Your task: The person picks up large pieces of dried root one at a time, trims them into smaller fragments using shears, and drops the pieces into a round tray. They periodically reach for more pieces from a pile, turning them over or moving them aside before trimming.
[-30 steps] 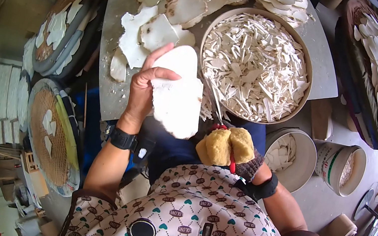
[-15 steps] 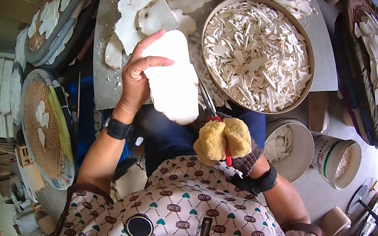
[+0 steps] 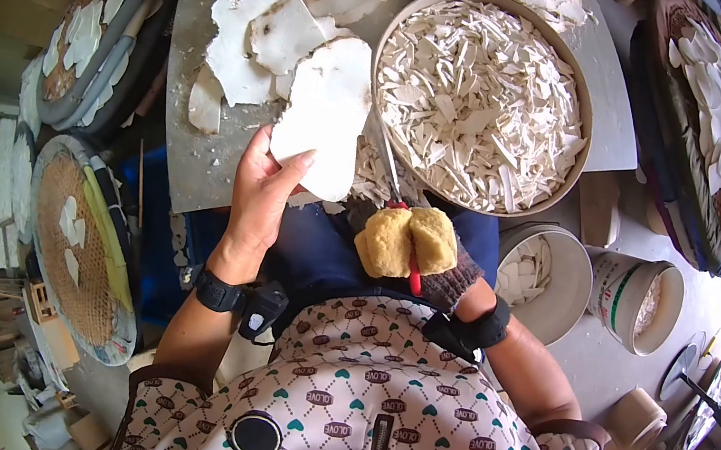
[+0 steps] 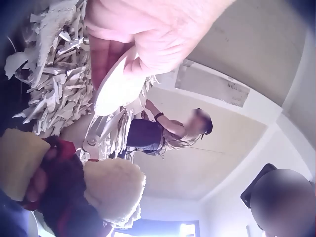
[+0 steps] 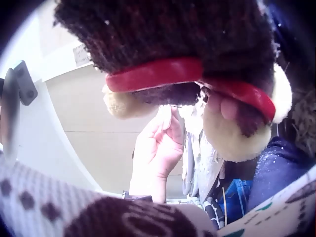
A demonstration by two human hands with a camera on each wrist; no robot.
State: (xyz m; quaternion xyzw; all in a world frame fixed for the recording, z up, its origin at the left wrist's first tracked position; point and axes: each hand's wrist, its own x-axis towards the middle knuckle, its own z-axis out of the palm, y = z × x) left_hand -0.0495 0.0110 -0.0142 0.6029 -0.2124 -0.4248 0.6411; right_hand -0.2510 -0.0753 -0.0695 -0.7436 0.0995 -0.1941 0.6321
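Observation:
A flat white slab (image 3: 327, 113) is pinched at its lower end between the thumb and fingers of the left hand (image 3: 261, 198). In the left wrist view the same slab (image 4: 118, 89) hangs edge-on from the left hand (image 4: 158, 34). Right of it, the gloved right hand (image 3: 435, 267) grips red-handled shears (image 3: 414, 279) with yellow foam pads (image 3: 431, 237). Their metal blades (image 3: 389, 158) point up beside the slab without visibly cutting it. The right wrist view shows the red handles (image 5: 155, 74) around the dark knitted glove (image 5: 173, 34).
A round tub (image 3: 588, 121) full of white slivers sits on the grey board (image 3: 188, 79), with more irregular slabs (image 3: 243, 41) behind the left hand. Two buckets (image 3: 563, 309) hold pieces at the right. Round woven trays (image 3: 61, 201) stand at the left.
The left hand has shifted its grip to the slab's lower end, and the slab now extends upward, away from the body. The shears have moved slightly left and up.

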